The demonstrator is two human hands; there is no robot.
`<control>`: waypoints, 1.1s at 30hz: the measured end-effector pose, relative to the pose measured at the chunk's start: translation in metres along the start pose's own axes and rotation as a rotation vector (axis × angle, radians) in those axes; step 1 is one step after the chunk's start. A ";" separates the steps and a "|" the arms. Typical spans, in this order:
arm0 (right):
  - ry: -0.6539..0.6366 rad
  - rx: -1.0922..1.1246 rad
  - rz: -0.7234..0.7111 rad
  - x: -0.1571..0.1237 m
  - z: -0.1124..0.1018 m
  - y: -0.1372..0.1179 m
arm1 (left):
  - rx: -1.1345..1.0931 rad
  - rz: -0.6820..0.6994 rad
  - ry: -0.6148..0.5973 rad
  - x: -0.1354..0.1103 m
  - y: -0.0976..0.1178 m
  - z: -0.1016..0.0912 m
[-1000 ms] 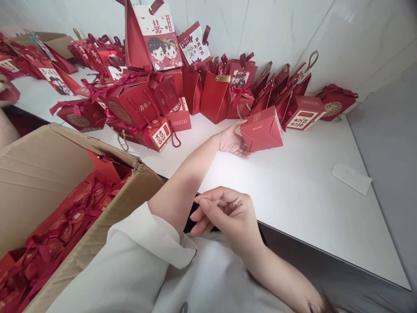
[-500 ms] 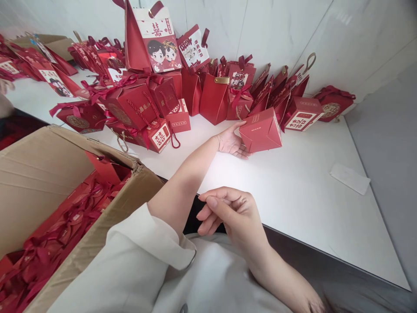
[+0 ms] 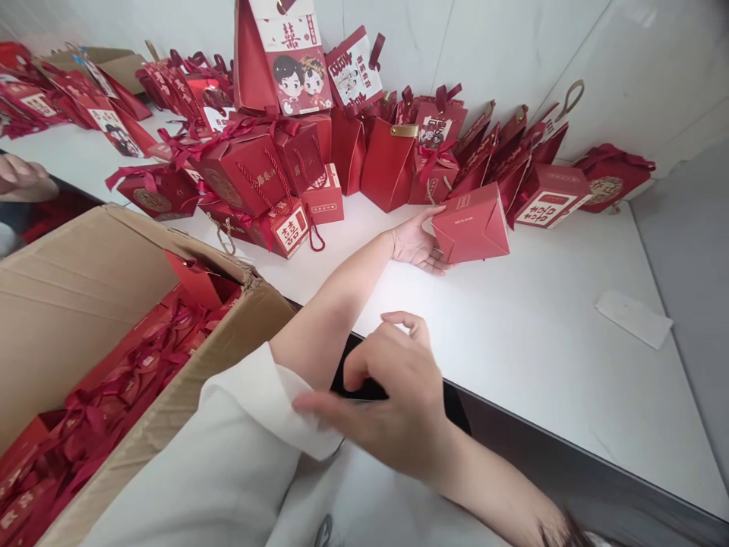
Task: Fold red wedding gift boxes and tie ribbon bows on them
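left hand (image 3: 418, 240): half-curled, got a red paper gift box (image 3: 471, 226) by its left end, thumb up top | box: tilted, can't tell if it's touching the white table (image 3: 541, 327) tbh | right hand (image 3: 396, 384): loosely curled, kinda blurry, nothing visible in it, near the table edge

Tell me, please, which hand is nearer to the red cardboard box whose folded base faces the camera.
Left. The left hand holds that red box at its left end; the right hand is apart from it, lower in the picture and nearer the person's body.
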State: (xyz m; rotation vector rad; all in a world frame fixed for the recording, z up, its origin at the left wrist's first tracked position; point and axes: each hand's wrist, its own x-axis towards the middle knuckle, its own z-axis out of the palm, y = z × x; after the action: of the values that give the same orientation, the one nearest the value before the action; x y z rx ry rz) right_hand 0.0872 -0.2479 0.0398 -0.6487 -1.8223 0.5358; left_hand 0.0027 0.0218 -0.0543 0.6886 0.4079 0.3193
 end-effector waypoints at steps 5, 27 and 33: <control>-0.004 0.206 -0.087 -0.004 0.005 -0.014 | 0.037 -0.080 -0.038 0.011 0.000 -0.014; -0.117 0.294 -0.203 -0.019 0.001 -0.001 | 0.075 -0.083 0.073 0.007 0.003 -0.009; -0.089 0.314 -0.153 -0.019 0.003 0.004 | 0.125 -0.084 -0.011 0.008 0.003 -0.014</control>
State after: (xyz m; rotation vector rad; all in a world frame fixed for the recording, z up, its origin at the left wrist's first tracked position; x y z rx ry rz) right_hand 0.0903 -0.2575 0.0233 -0.2738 -1.8023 0.7380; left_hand 0.0027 0.0346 -0.0640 0.7924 0.4480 0.2114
